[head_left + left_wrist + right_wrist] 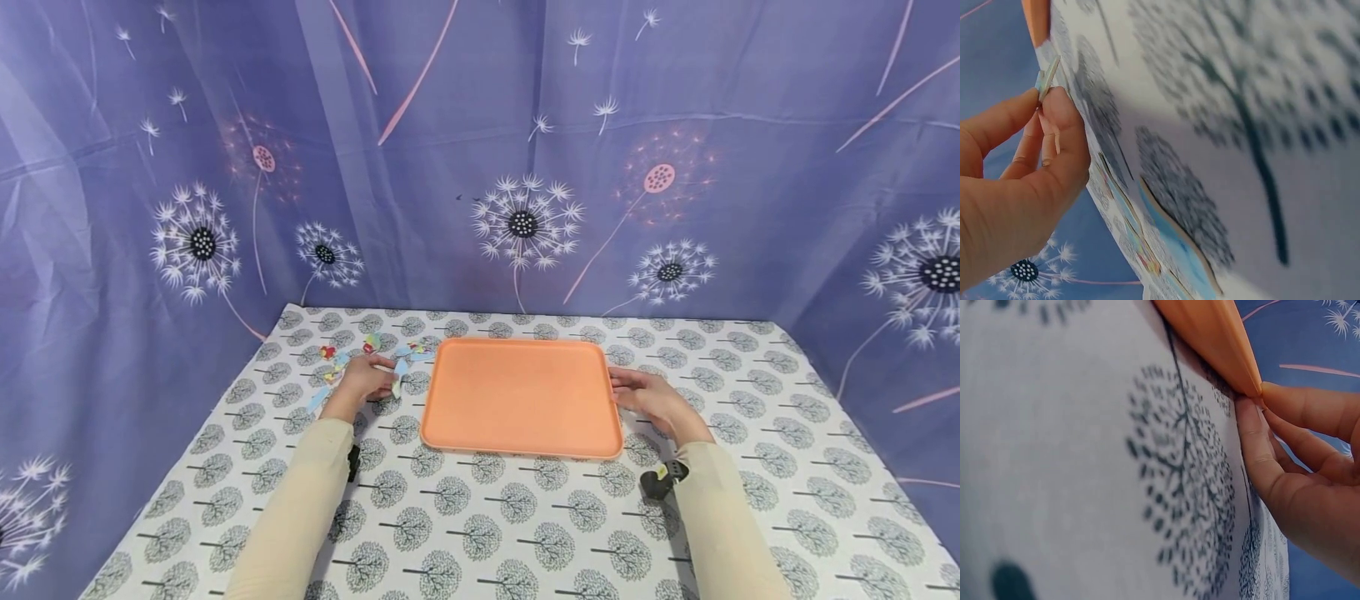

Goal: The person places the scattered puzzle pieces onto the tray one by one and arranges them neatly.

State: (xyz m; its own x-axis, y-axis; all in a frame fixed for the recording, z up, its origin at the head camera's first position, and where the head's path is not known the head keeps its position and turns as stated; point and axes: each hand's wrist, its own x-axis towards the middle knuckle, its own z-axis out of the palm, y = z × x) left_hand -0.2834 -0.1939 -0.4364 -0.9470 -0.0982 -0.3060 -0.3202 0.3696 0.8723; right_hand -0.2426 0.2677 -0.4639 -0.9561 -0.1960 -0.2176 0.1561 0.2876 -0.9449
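Note:
My left hand [365, 378] pinches a thin, flat light-blue piece [401, 369] between thumb and fingers, just left of the tray. In the left wrist view the pinched piece [1050, 78] is seen edge-on, its printed face mostly hidden. More flat printed pieces lie around that hand, among them a red one [327, 352] and a blue one [318, 399]; a blue piece [1175, 231] close to the wrist shows a tan edge. On the right, my right hand [651, 400] grips the side rim of the orange rectangular tray [522, 398], its fingertips at the edge [1254, 387].
White cloth with grey tree prints [480, 508] covers the table. Behind and beside it hangs a purple curtain [450, 167] with dandelion prints. A black strapped device [660, 481] sits at the right wrist. Several coloured pieces [415, 349] lie near the tray's far left corner.

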